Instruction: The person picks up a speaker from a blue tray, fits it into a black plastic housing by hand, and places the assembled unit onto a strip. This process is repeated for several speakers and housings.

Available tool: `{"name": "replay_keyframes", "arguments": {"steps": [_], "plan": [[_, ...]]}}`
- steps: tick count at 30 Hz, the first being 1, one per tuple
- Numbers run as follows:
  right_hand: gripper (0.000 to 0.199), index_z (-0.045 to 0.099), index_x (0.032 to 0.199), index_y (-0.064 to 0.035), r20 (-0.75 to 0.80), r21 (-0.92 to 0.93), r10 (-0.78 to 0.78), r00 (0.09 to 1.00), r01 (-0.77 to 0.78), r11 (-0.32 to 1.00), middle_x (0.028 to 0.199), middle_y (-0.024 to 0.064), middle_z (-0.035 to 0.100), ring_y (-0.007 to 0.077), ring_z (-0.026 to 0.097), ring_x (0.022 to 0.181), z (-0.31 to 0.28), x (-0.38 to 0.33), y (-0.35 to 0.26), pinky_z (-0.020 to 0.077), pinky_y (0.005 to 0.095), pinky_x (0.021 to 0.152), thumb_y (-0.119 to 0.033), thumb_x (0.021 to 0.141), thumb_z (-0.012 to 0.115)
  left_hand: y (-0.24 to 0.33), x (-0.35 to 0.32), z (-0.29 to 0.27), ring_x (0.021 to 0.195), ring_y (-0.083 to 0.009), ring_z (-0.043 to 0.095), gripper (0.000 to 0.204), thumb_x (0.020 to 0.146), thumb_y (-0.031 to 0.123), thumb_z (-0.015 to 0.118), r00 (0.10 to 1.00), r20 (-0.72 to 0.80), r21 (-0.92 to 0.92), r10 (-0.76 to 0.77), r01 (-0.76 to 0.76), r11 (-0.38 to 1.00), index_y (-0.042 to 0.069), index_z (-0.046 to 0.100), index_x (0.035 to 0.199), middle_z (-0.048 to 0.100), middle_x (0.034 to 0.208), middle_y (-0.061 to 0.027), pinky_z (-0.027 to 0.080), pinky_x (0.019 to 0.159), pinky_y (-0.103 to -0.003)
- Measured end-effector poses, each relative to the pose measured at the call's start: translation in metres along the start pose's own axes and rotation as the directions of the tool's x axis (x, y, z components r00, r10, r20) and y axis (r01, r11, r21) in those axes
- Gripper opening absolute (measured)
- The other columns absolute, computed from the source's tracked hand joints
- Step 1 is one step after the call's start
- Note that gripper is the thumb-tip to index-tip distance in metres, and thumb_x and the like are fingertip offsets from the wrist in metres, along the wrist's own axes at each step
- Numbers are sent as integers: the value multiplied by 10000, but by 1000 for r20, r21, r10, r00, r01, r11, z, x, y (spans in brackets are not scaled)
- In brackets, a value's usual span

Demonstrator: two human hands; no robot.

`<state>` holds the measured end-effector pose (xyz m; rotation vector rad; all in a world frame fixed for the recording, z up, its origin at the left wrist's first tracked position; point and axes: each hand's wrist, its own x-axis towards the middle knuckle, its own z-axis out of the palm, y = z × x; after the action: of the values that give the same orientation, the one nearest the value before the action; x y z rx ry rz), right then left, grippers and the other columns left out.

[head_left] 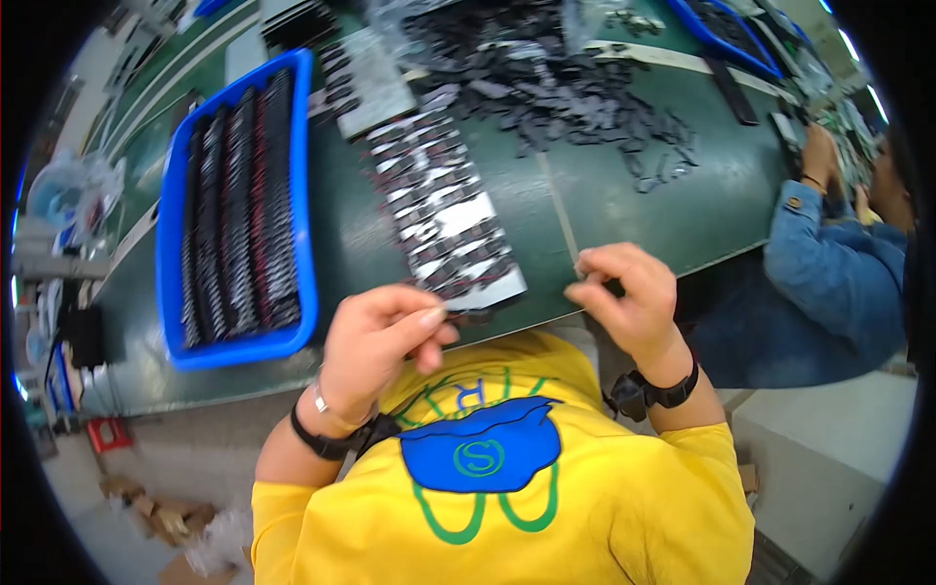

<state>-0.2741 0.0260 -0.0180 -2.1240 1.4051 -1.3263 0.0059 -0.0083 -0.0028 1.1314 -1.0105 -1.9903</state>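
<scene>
My left hand [380, 336] is closed in a pinch at the near edge of the bench. A small dark part [474, 317] shows at its fingertips, just below a white sheet [502, 289]. Rows of small black parts with thin red wires [444, 229] lie across that sheet. To the right, my right hand [634, 297] is raised over the bench edge with thumb and forefinger brought together. Whatever may be between those fingertips is too small to make out.
A blue tray [305, 195] packed with rows of black parts stands at left on the green bench [361, 234]. A heap of loose black pieces [556, 93] spreads at the back. Another blue tray [721, 39] is far right. A co-worker in a denim sleeve [819, 258] sits at right.
</scene>
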Motion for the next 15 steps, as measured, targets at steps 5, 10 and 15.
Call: {"name": "replay_keyframes", "arguments": {"steps": [5, 10, 15], "plan": [[225, 645, 950, -7, -138, -298, 200, 970, -234, 926, 800, 84, 626, 176, 568, 607, -61, 6, 55, 462, 262, 577, -54, 751, 738, -7, -4, -14, 564, -135, 620, 101, 889, 17, 606, 996, 39, -27, 75, -74, 997, -53, 638, 954, 685, 793, -142, 513, 529, -226], [221, 651, 937, -23, -41, -454, 254, 966, -245, 857, 812, 80, 609, 202, 585, 631, -72, 25, 70, 479, 293, 588, -154, 780, 737, -12, -4, -15, 566, -145, 625, 89, 881, 2, 610, 989, 73, -69, 128, -123, 990, -52, 638, 946, 687, 789, -153, 518, 533, -237], [223, 646, 903, -40, -18, -706, 216, 976, -165, 689, 798, 94, 605, 253, 609, 657, -50, 35, 72, 501, 346, 606, -221, 796, 720, -13, -5, -15, 570, -149, 629, 86, 878, 3, 617, 985, 59, -56, 160, -157, 986, -49, 640, 943, 689, 790, -160, 520, 538, -239]]}}
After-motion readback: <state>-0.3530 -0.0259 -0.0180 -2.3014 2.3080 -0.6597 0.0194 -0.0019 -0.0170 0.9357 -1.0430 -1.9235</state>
